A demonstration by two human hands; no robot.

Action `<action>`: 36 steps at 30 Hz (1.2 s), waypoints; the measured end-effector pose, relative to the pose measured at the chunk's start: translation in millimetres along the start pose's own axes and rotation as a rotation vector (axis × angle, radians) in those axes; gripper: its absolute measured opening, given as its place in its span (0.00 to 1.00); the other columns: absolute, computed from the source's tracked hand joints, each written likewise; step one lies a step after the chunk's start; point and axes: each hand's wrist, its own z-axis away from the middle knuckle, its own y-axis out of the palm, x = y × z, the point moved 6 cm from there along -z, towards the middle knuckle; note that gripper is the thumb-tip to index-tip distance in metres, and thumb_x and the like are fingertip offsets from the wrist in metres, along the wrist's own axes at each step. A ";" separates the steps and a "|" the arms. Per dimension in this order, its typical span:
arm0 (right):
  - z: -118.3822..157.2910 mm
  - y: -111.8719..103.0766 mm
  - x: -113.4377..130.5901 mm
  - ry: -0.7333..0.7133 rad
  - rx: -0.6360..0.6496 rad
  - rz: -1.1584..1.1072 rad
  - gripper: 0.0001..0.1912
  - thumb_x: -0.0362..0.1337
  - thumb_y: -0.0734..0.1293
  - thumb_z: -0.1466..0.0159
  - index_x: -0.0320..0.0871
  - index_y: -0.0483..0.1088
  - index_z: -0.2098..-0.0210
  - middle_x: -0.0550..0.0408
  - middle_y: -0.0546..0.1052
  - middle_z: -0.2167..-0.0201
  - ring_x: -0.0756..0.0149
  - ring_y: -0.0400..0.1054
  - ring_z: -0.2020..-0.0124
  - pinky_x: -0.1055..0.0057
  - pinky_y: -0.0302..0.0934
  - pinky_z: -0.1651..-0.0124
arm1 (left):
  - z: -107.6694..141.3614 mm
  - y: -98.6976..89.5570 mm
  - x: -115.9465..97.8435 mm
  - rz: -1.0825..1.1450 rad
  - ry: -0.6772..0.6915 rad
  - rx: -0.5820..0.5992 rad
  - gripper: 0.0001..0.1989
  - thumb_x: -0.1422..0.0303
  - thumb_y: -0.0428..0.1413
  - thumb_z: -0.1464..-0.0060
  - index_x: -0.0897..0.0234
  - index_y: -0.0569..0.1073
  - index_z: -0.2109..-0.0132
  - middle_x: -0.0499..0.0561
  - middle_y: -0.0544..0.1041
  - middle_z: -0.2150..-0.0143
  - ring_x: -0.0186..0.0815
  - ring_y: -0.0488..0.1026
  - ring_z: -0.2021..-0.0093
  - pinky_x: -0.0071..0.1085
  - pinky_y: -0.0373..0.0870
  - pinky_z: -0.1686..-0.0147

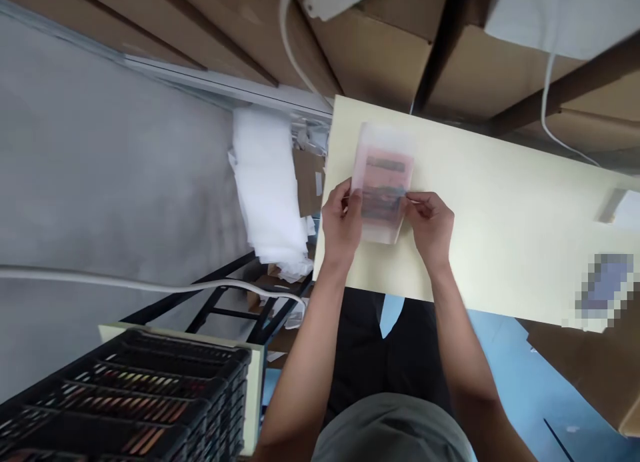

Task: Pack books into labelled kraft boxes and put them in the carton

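Near the left end of the pale yellow table (500,215) I hold a flat packet (385,175) with a pinkish sheet and dark print, in what looks like a translucent sleeve. It is blurred, so its print cannot be read. My left hand (344,219) pinches the packet's left edge, thumb on top. At its right edge, the fingers of my right hand (430,222) are closed on the lower part. Whether the packet touches the tabletop or is slightly raised, I cannot tell.
White foam sheets (270,182) hang beyond the table's left end. A black plastic crate (200,389) stands at lower left, with a white cable (150,282) crossing above it. Cardboard boxes (375,55) line the far side. A white box (625,210) sits at the table's right.
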 end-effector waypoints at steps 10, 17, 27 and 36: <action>-0.4 47.0 30.3 -0.131 -0.186 0.353 0.10 0.38 0.68 0.27 0.43 0.81 0.51 0.46 0.83 0.52 0.67 0.75 0.64 0.64 0.75 0.57 | -35.4 -22.1 -3.4 -0.306 0.167 -0.129 0.11 0.70 0.63 0.34 0.58 0.74 0.47 0.63 0.78 0.42 0.56 0.74 0.36 0.59 0.67 0.31; 40.8 24.5 99.1 -0.185 -0.047 0.294 0.16 0.46 0.67 0.27 0.44 0.81 0.50 0.44 0.85 0.49 0.61 0.79 0.58 0.63 0.76 0.55 | 12.9 -72.8 -59.3 -0.240 0.191 -0.124 0.11 0.66 0.62 0.34 0.57 0.76 0.45 0.59 0.82 0.47 0.53 0.78 0.41 0.52 0.72 0.34; 146.9 27.6 183.3 -0.386 0.357 0.172 0.19 0.51 0.68 0.29 0.43 0.81 0.50 0.43 0.87 0.50 0.60 0.80 0.57 0.62 0.76 0.52 | 196.9 -190.2 -125.8 -0.145 0.200 -0.470 0.09 0.66 0.59 0.33 0.56 0.80 0.48 0.55 0.83 0.47 0.45 0.80 0.44 0.45 0.75 0.37; 299.4 60.1 151.1 -0.369 0.927 0.202 0.23 0.55 0.68 0.32 0.42 0.81 0.52 0.45 0.87 0.58 0.57 0.81 0.61 0.61 0.77 0.52 | 424.0 -251.3 -72.6 -0.018 -0.099 -0.918 0.03 0.69 0.59 0.38 0.58 0.78 0.59 0.53 0.82 0.55 0.43 0.80 0.50 0.41 0.78 0.42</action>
